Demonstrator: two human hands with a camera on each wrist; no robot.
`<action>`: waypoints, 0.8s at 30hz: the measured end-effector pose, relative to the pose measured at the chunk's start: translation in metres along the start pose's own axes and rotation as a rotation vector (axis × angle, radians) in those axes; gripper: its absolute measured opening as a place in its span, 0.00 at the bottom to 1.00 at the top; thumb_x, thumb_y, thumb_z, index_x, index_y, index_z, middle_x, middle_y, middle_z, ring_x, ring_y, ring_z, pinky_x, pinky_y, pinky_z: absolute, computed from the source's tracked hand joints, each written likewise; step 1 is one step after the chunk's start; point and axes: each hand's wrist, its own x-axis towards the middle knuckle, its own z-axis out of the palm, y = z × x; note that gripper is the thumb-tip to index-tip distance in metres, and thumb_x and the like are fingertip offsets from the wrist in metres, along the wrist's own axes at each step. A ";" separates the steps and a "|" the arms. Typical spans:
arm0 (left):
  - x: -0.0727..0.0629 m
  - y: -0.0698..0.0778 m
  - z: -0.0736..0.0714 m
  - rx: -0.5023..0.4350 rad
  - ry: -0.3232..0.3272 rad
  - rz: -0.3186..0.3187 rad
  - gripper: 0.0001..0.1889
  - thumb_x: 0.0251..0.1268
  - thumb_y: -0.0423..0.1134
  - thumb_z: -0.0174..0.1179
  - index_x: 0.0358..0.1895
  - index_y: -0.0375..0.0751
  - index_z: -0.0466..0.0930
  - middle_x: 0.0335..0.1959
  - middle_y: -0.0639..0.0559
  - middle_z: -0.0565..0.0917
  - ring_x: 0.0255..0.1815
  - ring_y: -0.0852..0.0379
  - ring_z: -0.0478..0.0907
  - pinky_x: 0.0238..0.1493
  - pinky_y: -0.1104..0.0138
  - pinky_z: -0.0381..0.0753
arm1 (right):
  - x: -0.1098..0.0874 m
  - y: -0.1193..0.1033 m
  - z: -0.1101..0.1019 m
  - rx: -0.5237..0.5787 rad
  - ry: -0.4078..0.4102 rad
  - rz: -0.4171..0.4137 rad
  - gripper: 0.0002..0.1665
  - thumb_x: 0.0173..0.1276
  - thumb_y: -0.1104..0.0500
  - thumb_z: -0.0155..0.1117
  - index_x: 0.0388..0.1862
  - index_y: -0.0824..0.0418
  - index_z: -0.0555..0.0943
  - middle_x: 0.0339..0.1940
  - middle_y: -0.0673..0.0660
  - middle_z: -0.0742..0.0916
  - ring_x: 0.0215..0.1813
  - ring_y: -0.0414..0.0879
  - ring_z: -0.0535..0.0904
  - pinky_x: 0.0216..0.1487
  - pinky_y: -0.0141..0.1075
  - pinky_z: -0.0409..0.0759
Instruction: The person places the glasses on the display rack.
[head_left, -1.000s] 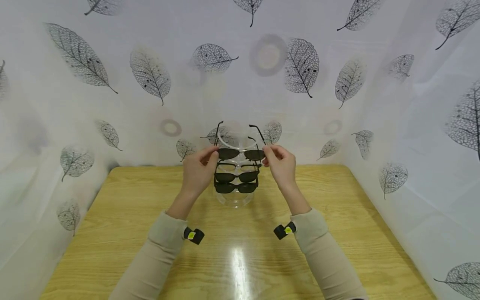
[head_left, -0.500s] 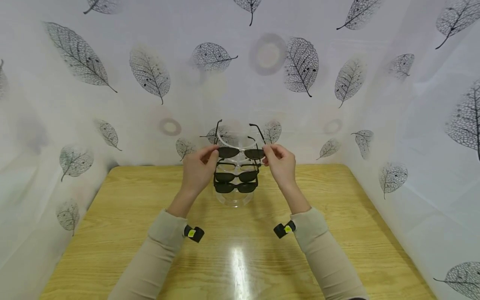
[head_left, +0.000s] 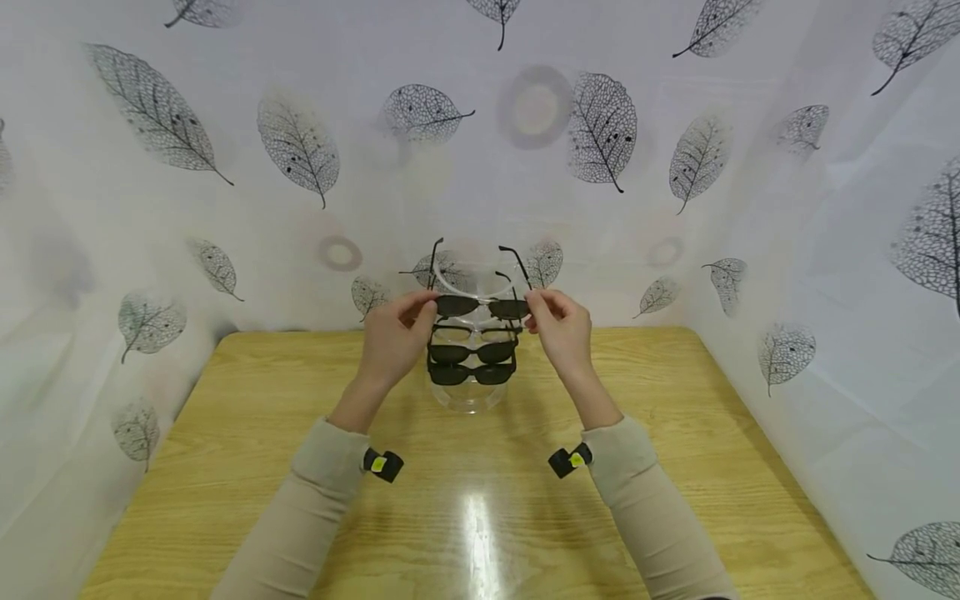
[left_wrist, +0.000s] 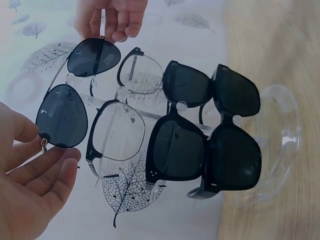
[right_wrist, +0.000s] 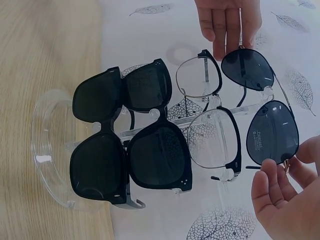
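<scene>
A pair of aviator sunglasses (head_left: 456,307) with dark lenses and a thin metal frame is at the top of a clear display stand (head_left: 468,408). My left hand (head_left: 393,337) pinches its left hinge area between thumb and fingers. On the other side, my right hand (head_left: 561,329) holds the right hinge area the same way. The temples point back toward the wall. In the left wrist view, the aviators' bridge lies right at the stand's top peg. Below come half-rim glasses (left_wrist: 93,150) with clear lenses, then two pairs of black sunglasses, an upper (left_wrist: 177,150) and a lowest (left_wrist: 235,157).
The stand rises from a round clear base (right_wrist: 42,145) near the back edge of a wooden table (head_left: 285,500). Behind and to both sides hangs a white curtain (head_left: 480,192) printed with dark leaves. A wrist camera (head_left: 384,465) sits at the left cuff.
My left wrist has shifted slightly to the left. Both hands keep their hold on the aviator sunglasses, which stay at nearly the same spot.
</scene>
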 end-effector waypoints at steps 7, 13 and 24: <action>0.000 -0.003 -0.002 0.021 -0.030 0.016 0.14 0.77 0.35 0.61 0.58 0.35 0.88 0.43 0.39 0.92 0.37 0.46 0.88 0.39 0.66 0.82 | -0.001 0.002 -0.003 -0.022 -0.023 -0.016 0.20 0.80 0.50 0.65 0.54 0.65 0.89 0.33 0.65 0.89 0.30 0.47 0.87 0.35 0.33 0.85; 0.001 -0.003 -0.004 -0.003 -0.051 0.019 0.15 0.77 0.34 0.61 0.60 0.34 0.87 0.46 0.38 0.92 0.41 0.46 0.88 0.40 0.72 0.81 | -0.002 0.003 -0.003 -0.021 -0.033 -0.031 0.19 0.81 0.50 0.63 0.57 0.63 0.88 0.30 0.48 0.87 0.29 0.41 0.85 0.36 0.35 0.86; -0.001 -0.010 -0.013 0.018 -0.025 0.063 0.18 0.76 0.35 0.62 0.65 0.38 0.84 0.47 0.39 0.92 0.42 0.45 0.90 0.41 0.70 0.86 | -0.001 0.006 -0.012 -0.053 -0.021 -0.018 0.22 0.81 0.48 0.62 0.66 0.57 0.84 0.35 0.56 0.88 0.31 0.42 0.86 0.36 0.34 0.87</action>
